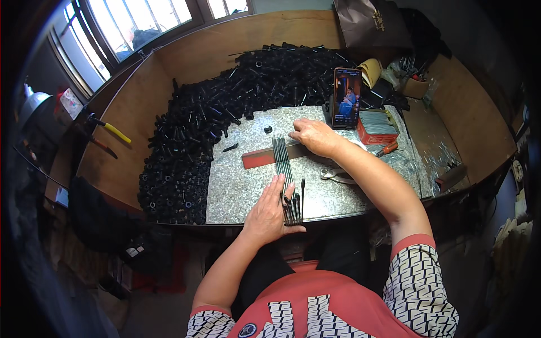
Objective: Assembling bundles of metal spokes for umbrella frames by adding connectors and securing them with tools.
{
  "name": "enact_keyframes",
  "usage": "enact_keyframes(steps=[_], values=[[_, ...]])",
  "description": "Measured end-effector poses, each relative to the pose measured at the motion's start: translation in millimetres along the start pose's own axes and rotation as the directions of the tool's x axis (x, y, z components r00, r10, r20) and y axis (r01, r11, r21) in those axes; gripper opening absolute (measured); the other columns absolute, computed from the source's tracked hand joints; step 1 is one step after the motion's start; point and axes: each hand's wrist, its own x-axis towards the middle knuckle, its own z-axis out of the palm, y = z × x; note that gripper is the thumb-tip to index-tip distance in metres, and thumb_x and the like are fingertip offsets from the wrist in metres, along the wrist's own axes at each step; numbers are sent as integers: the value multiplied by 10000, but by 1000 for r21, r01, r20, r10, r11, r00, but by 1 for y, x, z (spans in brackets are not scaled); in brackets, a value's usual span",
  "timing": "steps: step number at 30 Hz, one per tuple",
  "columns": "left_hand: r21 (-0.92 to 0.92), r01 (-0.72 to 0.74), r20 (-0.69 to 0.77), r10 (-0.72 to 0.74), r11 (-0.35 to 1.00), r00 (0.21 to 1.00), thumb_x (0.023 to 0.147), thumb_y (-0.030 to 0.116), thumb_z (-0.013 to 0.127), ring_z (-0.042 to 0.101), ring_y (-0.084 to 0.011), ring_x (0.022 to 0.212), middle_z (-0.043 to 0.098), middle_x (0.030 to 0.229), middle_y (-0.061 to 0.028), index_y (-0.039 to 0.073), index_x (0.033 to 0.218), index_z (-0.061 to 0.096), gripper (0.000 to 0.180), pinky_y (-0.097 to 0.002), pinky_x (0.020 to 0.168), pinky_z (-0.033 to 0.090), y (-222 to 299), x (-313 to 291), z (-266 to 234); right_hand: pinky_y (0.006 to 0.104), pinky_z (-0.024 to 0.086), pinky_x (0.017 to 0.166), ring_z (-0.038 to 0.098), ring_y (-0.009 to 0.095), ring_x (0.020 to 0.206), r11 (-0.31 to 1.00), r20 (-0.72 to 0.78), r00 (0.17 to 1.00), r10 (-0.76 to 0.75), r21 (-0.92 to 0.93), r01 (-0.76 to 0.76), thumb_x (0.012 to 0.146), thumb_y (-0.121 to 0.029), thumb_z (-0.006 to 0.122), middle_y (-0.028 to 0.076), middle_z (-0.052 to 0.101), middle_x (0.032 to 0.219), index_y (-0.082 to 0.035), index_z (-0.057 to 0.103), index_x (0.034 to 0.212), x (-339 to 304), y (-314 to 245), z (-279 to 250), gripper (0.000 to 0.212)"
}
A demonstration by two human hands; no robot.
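Observation:
A row of thin metal rods [285, 163] with black near ends lies side by side across a flat red and dark bar [258, 159] on the metal work plate. My left hand [267, 215] rests against the row's left side, fingers stretched out and thumb extended past the black ends. One dark rod [303, 197] lies a little apart, to the right of the row. My right hand [316, 137] is beyond the bar's right part, its fingers curled together; whatever is in them is hidden. A small black round part [268, 129] and a short black piece [230, 147] lie on the plate.
A large heap of black parts [248, 81] covers the back and left. At the right stand a phone [346, 98], a red box of thin rods [378, 129], a red-handled tool [387, 149] and pliers [337, 176]. Wooden walls [115, 129] surround the bench.

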Motion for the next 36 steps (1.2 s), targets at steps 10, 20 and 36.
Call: enact_keyframes(steps=[10,20,36], values=[[-10,-15,-12,15,1000,1000,639,620,719,290,-440,1342,294,1408,-326,-24,1387,332,1060,-466,1100,285,-2,-1,1,408,492,809,582,298,960,998,-23,999,37,48,-35,818,-111,519,131,575,934,-48,658,925,2,-4,-5,187],[-23,-13,-1,13,1000,1000,615,638,725,249,-428,1362,234,1453,-295,16,1411,291,1100,-472,1107,269,-5,-3,6,425,479,816,577,325,963,989,24,998,66,132,-68,817,-97,504,161,573,944,-34,643,903,2,-9,-1,175],[-42,22,-20,-23,999,1000,565,606,765,297,-445,1337,311,1402,-326,-9,1397,324,1124,-469,1096,294,-3,-4,6,415,489,779,576,307,929,996,-40,998,57,67,-54,799,-109,527,140,574,907,-44,649,867,1,-9,5,154]])
